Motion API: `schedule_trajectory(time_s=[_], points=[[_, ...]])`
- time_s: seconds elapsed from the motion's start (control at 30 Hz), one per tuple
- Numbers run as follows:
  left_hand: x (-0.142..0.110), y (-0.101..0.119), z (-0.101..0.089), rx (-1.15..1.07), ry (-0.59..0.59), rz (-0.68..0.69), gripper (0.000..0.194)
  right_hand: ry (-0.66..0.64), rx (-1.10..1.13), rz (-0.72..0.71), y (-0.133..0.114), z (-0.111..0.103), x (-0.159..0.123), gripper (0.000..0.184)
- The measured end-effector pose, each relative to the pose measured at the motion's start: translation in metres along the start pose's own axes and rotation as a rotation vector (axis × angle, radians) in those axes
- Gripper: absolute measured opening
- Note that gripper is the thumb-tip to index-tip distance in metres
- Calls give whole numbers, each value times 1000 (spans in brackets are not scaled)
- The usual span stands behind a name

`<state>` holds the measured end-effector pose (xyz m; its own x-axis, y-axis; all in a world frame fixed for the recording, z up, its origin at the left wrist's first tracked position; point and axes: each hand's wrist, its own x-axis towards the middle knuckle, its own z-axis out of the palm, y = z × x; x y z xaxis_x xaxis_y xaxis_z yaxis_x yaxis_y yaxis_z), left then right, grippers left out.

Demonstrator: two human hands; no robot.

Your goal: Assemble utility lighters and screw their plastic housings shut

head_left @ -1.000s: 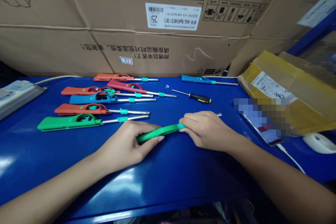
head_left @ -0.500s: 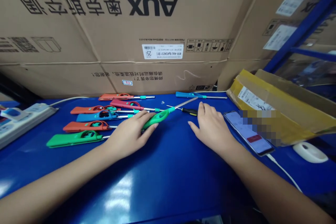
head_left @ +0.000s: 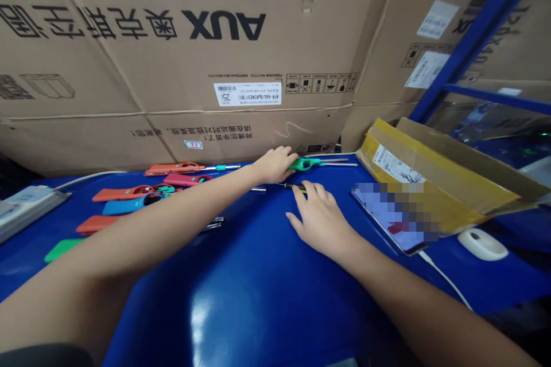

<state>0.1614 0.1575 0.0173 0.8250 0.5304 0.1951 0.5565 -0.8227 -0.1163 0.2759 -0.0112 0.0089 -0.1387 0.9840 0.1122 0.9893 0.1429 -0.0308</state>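
My left hand (head_left: pixel 274 164) is stretched to the back of the blue table (head_left: pixel 267 287), closed round the handle of a green long-nosed lighter (head_left: pixel 306 163). The lighter's metal tube points right, beside a blue lighter (head_left: pixel 340 160) lying against the cardboard boxes. My right hand (head_left: pixel 321 219) lies flat on the table, fingers spread, its fingertips at the black-and-yellow screwdriver (head_left: pixel 293 186). Whether it grips the screwdriver I cannot tell.
Several red, pink, blue and green lighters (head_left: pixel 142 198) lie at the left, partly behind my left arm. Large cardboard boxes (head_left: pixel 193 57) wall off the back. A phone (head_left: pixel 394 221), a yellow-taped box (head_left: pixel 434 183) and a white mouse (head_left: pixel 482 243) are at right. A power strip (head_left: pixel 26 212) sits far left.
My left hand has carried the green lighter from the table's middle to the back, next to the blue one. My right hand let go of it and settled by the screwdriver.
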Motion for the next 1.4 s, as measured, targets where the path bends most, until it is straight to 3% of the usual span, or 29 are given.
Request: schedule_trajectory(time_s=[0.37,0.73,1.0,1.1,1.2,1.4], points=[[18,-5,15,-46,4,153,39,6,1,-14,1,2,0,58],[18,5,20,-119,13,35,36,12,3,-18,1,4,0,60],[30,3,18,-176,-33,115,37,6,10,2,1,3,0,56],[26,-4,5,-174,-49,164,41,23,28,22,4,3,3,56],[11,-14,-21,-167,-31,184,44,44,41,44,9,5,8,46],[-61,-29,-82,-159,13,147,41,130,119,7,24,16,22,37]])
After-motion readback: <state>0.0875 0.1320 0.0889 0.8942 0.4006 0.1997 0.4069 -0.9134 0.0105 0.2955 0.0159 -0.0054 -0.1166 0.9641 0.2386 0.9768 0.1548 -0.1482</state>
